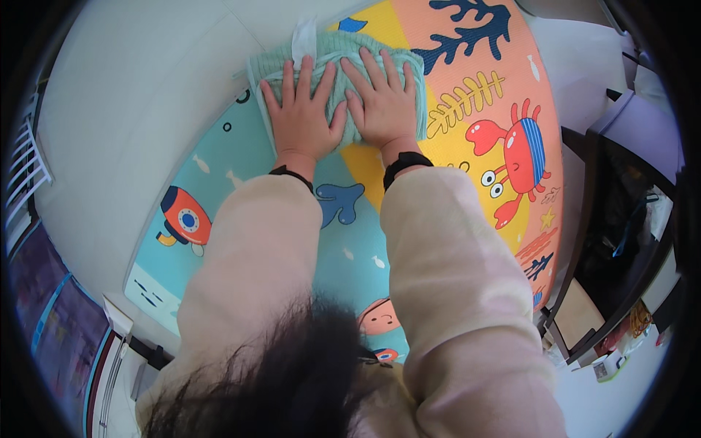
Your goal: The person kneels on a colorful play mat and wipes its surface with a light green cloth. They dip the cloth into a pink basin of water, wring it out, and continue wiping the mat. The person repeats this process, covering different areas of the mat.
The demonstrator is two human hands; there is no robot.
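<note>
A folded light-green ribbed cloth point(273, 64), which looks like a towel, lies on a padded play mat point(285, 241). Both hands press flat on top of it, side by side, with fingers spread and pointing away from me. My left hand point(304, 112) covers the cloth's left and middle part. My right hand point(383, 101) rests on its right half, the two thumbs close together. A white fabric tag point(304, 38) sticks out past the far edge, just beyond my left fingertips. Pale piping edges the cloth; neither hand grasps it.
The mat bears a printed red crab and a rocket-like figure. Pale floor point(115, 137) surrounds it. At the right stands a dark open-fronted cabinet point(575, 263) with assorted items, topped by a lilac box point(646, 128). A white rack point(27, 164) and purple fabric point(60, 323) sit at the left.
</note>
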